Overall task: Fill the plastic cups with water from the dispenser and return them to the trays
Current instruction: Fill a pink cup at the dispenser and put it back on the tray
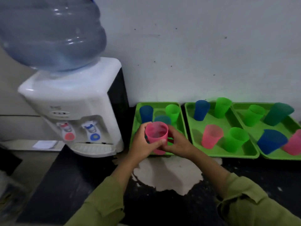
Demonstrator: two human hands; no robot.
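Observation:
A pink plastic cup [156,132] stands upright over the front of the left green tray [160,105]. My left hand [143,142] grips its left side and my right hand [177,142] grips its right side and base. Behind it in the same tray stand a blue cup [146,113], a teal cup [162,119] and a green cup [173,112]. The white water dispenser [73,103] sits to the left, with a red tap [67,131], a blue tap [92,130] and a large bottle [52,33] on top.
The middle green tray [203,149] and the right green tray [276,156] each hold several upside-down cups in blue, green, pink and teal. All stand on a dark counter [65,185] with a pale worn patch [169,175], against a grey wall.

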